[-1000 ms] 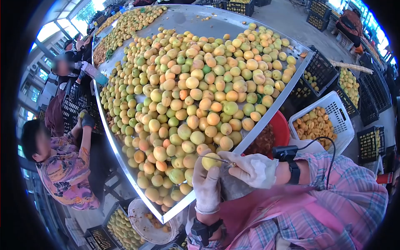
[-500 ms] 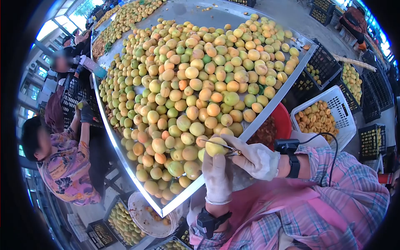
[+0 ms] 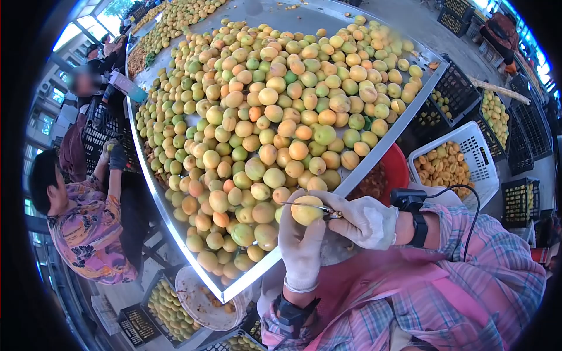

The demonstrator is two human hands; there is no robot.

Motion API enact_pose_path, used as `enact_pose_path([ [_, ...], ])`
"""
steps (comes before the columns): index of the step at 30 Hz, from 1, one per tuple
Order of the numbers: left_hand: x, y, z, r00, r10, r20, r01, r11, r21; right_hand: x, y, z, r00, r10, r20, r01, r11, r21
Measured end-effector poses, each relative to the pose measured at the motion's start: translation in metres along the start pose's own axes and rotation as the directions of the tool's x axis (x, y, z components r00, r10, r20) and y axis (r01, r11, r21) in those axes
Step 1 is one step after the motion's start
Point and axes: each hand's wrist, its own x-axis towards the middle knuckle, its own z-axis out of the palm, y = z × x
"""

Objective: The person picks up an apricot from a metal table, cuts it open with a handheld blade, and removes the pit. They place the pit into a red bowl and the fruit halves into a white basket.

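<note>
In my gloved left hand [image 3: 301,245] I hold a yellow apricot [image 3: 307,214], pinched between thumb and fingers just above the table's near corner. My right hand [image 3: 363,222], also in a white glove, is closed on a thin-bladed metal tool [image 3: 321,207]. Its narrow blade lies across the upper side of this fruit, and the handle is mostly hidden by my fingers. Right beyond both hands, a large heap of yellow, orange and greenish apricots [image 3: 257,134] covers much of the metal-edged table [image 3: 395,120].
Right of the table are a red basin [image 3: 396,172] and a white basket [image 3: 486,161] of apricot halves. A white tub [image 3: 193,301] stands below the near corner, beside crates of fruit [image 3: 172,310]. At the left, another person [image 3: 91,228] works along the table edge.
My left hand has shifted slightly left, its fingers now further around the apricot. The blade still lies across the fruit. The view has moved a little, and the person at left now leans slightly differently.
</note>
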Motion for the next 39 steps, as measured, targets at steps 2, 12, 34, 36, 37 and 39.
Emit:
enact_pose_path([
  [2,0.0,-0.001,0.002,0.997,-0.055,-0.046,0.05,0.993,-0.106,0.001,-0.007,-0.007,0.999,-0.04,-0.024,0.04,0.999,-0.011],
  [12,-0.002,0.004,-0.016,0.997,0.034,0.075,-0.049,0.978,0.201,0.002,0.001,-0.015,0.992,-0.067,0.105,0.065,0.998,0.027],
  [34,0.002,0.002,-0.003,0.981,-0.196,0.009,0.191,0.946,-0.263,0.002,-0.007,-0.002,0.998,-0.068,-0.007,0.066,0.988,-0.143],
  [36,0.001,0.002,-0.002,0.961,-0.278,0.008,0.265,0.907,-0.327,0.0,-0.006,0.001,0.999,-0.051,-0.007,0.049,0.98,-0.194],
  [37,-0.002,0.0,0.001,0.993,-0.096,-0.068,0.091,0.994,-0.066,-0.001,-0.004,0.004,0.996,-0.086,-0.034,0.078,0.978,-0.194],
  [39,-0.005,-0.003,-0.001,0.982,0.167,-0.089,-0.123,0.92,0.371,0.0,0.0,0.005,0.991,-0.121,-0.065,0.106,0.975,-0.195],
])
